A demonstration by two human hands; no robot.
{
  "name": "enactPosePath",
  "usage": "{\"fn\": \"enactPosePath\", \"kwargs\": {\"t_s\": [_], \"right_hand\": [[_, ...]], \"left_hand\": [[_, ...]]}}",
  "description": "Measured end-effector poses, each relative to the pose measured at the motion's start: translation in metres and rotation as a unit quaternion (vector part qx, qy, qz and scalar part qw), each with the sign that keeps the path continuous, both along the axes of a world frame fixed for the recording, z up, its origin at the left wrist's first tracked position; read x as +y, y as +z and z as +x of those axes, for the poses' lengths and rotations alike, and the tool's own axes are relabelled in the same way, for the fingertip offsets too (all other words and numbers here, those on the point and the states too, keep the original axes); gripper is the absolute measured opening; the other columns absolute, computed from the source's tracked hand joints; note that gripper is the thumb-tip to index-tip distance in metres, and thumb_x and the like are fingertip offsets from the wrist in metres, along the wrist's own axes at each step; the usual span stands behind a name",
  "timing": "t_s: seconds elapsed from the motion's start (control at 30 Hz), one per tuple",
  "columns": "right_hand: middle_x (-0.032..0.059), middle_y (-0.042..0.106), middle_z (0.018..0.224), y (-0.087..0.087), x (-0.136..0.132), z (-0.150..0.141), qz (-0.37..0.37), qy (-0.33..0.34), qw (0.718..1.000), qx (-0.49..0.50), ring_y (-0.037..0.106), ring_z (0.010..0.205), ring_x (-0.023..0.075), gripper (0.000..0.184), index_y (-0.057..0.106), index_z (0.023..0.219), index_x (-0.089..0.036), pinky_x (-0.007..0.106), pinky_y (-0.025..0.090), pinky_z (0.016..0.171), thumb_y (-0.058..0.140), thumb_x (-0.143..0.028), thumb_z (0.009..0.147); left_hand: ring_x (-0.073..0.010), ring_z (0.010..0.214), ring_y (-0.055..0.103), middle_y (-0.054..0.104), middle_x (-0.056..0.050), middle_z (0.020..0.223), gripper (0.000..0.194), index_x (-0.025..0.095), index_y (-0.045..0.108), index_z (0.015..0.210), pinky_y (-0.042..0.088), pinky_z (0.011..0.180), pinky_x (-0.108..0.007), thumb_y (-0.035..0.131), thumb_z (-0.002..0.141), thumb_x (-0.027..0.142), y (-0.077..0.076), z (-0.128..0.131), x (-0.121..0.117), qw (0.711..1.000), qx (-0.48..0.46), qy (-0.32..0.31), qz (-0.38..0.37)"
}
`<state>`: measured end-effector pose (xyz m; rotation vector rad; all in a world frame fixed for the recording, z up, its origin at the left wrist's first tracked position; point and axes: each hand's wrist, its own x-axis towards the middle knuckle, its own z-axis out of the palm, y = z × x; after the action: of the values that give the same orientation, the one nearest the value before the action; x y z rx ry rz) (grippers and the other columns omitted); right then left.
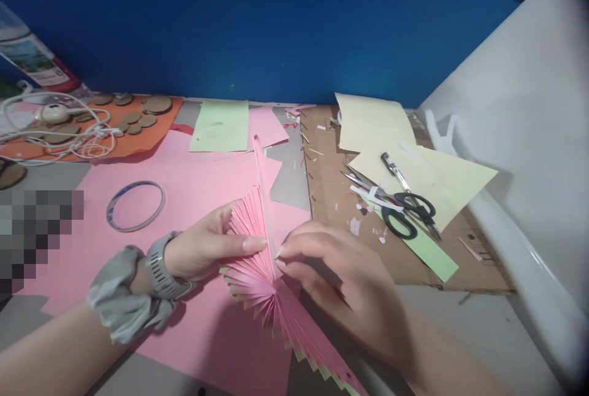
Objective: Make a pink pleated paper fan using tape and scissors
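Observation:
A pleated pink paper fan (248,224) with green-tipped folds is partly spread, its pleats gathered near the middle. My left hand (207,245) grips its upper pleats, thumb pressed flat on the folds. Along the fan's upright end fold runs a narrow pale strip (268,218), which looks like tape. My right hand (340,273) pinches at the strip's lower end with thumb and forefinger, just above the gathered middle. The fan's lower half (313,341) slants down to the right beneath my right hand.
Pink sheets (193,322) lie beneath, with a tape roll (135,205) at left. On cardboard (331,199) at right are scissors (400,215), a pen (396,169), paper scraps and cream sheets (377,123). White cables (87,132) and cardboard discs (156,104) sit on orange paper.

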<state>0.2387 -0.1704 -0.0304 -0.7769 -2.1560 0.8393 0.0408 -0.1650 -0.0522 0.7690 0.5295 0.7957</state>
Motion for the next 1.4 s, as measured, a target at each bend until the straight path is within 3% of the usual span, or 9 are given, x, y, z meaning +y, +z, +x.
{"fn": "enactPosePath", "kwargs": {"t_s": [0.13,0.4,0.5,0.7,0.83,1.03,1.17,1.27,1.4], "right_hand": [[0.0004,0.063,0.089,-0.0010,-0.0008,-0.0007,0.007,-0.008,1.000,0.005,0.058,0.086,0.0123,0.010,0.057,0.094,-0.021,0.025,0.046,0.076,0.051,-0.017,0.087],[0.0021,0.061,0.087,-0.0053,0.0014,0.0003,0.029,0.047,0.998,0.034,0.055,0.084,0.0127,0.019,0.055,0.099,-0.019,0.027,0.046,0.075,0.050,-0.008,0.085],[0.0029,0.062,0.093,-0.0040,-0.0009,-0.0002,0.015,0.040,0.998,0.044,0.057,0.088,0.0126,0.023,0.055,0.104,-0.021,0.027,0.047,0.079,0.048,-0.009,0.086],[0.0048,0.062,0.107,-0.0031,0.0011,0.0002,0.005,0.053,0.998,0.038,0.056,0.099,0.0136,0.036,0.051,0.120,-0.022,0.027,0.046,0.085,0.048,-0.009,0.086],[0.0058,0.061,0.112,-0.0046,0.0055,0.0029,0.000,0.096,0.994,0.053,0.055,0.104,0.0146,0.036,0.051,0.120,-0.019,0.028,0.045,0.089,0.051,-0.011,0.085],[0.0043,0.063,0.109,-0.0075,0.0032,0.0038,0.012,0.042,0.998,0.040,0.057,0.103,0.0153,0.033,0.053,0.117,-0.023,0.031,0.047,0.089,0.047,-0.011,0.087],[0.0053,0.062,0.110,-0.0086,0.0041,0.0026,0.014,0.075,0.996,0.040,0.057,0.104,0.0168,0.034,0.050,0.122,-0.022,0.033,0.047,0.088,0.047,-0.017,0.088],[0.0051,0.063,0.106,-0.0069,0.0053,0.0020,0.014,0.081,0.995,0.059,0.057,0.101,0.0154,0.033,0.053,0.115,-0.021,0.032,0.047,0.086,0.044,-0.008,0.087],[0.0040,0.062,0.094,-0.0033,0.0036,0.0049,0.014,0.044,0.997,0.062,0.057,0.092,0.0143,0.031,0.052,0.105,-0.019,0.029,0.047,0.080,0.044,-0.002,0.081]], "left_hand": [[-0.0117,0.062,0.063,0.067,-0.007,0.081,0.013,0.012,0.063,0.091,0.051,0.055,-0.018,0.062,0.078,0.013,0.0006,0.0002,0.0005,1.000,-0.005,-0.003,0.004],[-0.0134,0.065,0.065,0.068,-0.006,0.082,0.014,0.014,0.063,0.093,0.052,0.058,-0.020,0.060,0.079,0.016,-0.0005,0.0004,0.0007,1.000,-0.010,-0.011,0.011],[-0.0133,0.062,0.064,0.068,-0.006,0.080,0.016,0.014,0.063,0.093,0.051,0.057,-0.020,0.063,0.077,0.017,0.0012,0.0009,0.0005,1.000,-0.004,0.022,0.007],[-0.0193,0.074,0.067,0.069,-0.005,0.077,0.018,0.016,0.065,0.092,0.052,0.062,-0.024,0.067,0.074,0.022,0.0034,0.0011,0.0010,0.998,0.011,0.068,-0.008],[-0.0180,0.074,0.067,0.069,-0.005,0.077,0.015,0.016,0.065,0.090,0.050,0.056,-0.020,0.066,0.075,0.021,0.0024,-0.0007,0.0006,0.997,0.007,0.075,-0.006],[-0.0149,0.064,0.066,0.069,-0.004,0.074,0.014,0.015,0.065,0.089,0.051,0.058,-0.020,0.066,0.076,0.020,0.0009,-0.0006,0.0011,0.998,-0.007,0.065,-0.005],[-0.0137,0.058,0.063,0.066,-0.003,0.068,0.016,0.015,0.064,0.089,0.053,0.063,-0.025,0.066,0.075,0.021,-0.0008,-0.0015,0.0001,0.997,0.010,0.078,-0.008],[-0.0080,0.041,0.054,0.062,-0.002,0.059,0.013,0.013,0.064,0.081,0.048,0.048,-0.019,0.064,0.077,0.025,-0.0024,-0.0034,-0.0005,0.998,0.029,0.053,-0.008],[-0.0076,0.047,0.057,0.065,-0.002,0.065,0.008,0.012,0.064,0.082,0.047,0.048,-0.016,0.065,0.076,0.018,-0.0013,-0.0022,-0.0001,1.000,0.001,0.018,-0.010]]}}
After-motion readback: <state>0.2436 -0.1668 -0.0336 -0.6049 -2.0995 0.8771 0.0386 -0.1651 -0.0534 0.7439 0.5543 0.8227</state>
